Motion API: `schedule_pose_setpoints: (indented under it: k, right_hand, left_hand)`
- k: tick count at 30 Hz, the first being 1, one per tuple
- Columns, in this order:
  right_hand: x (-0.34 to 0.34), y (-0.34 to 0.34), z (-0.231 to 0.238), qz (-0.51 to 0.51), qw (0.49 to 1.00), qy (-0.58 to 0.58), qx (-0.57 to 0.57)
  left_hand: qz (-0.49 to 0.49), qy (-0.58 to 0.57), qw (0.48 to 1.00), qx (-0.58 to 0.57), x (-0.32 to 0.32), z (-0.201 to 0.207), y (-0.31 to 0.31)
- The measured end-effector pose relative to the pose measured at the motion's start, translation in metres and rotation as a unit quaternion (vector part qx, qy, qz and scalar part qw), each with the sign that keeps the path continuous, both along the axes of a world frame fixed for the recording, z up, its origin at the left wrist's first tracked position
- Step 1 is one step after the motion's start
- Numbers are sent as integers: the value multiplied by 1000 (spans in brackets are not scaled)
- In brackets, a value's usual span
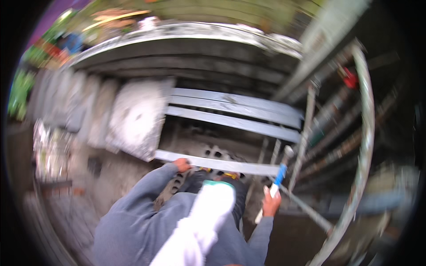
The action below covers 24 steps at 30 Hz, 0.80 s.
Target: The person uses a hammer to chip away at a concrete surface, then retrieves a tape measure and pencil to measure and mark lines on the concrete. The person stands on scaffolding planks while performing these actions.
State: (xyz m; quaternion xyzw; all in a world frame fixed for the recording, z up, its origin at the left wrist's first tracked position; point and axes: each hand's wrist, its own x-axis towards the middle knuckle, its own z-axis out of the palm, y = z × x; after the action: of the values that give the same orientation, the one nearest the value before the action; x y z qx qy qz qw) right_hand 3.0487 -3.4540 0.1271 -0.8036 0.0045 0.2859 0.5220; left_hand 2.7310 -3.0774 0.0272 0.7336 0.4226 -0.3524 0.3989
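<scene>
My left hand (pixel 182 165) grips the near grey plank (pixel 217 165) close to its left end, fingers curled over the edge. In my right hand (pixel 271 202) is a hammer (pixel 278 178) with a blue-and-white handle. Its head points up and away, beside the right end of that plank and a metal scaffold tube (pixel 306 133). Motion blur softens the hammer head. Further off, more grey planks (pixel 235 103) lie side by side, separated from the near one by a gap.
A pale, rough slab (pixel 137 115) stands left of the planks. A curved scaffold pipe (pixel 366 111) rises on the right, with a red fitting (pixel 349 79) nearby. Hollow blocks (pixel 214 153) show below the gap. White cloth with a green edge (pixel 202 221) hangs over my front.
</scene>
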Motion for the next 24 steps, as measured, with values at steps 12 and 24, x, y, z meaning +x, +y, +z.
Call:
schedule_pose_setpoints:
  k: [12, 24]
  right_hand:
    - [5, -40, 39, 101, 991, 67, -51]
    - [26, -47, -12, 89, 979, 161, -83]
  left_hand:
    - [280, -4, 950, 135, -84, 135, -74]
    - [454, 32, 888, 69, -177, 117, -118]
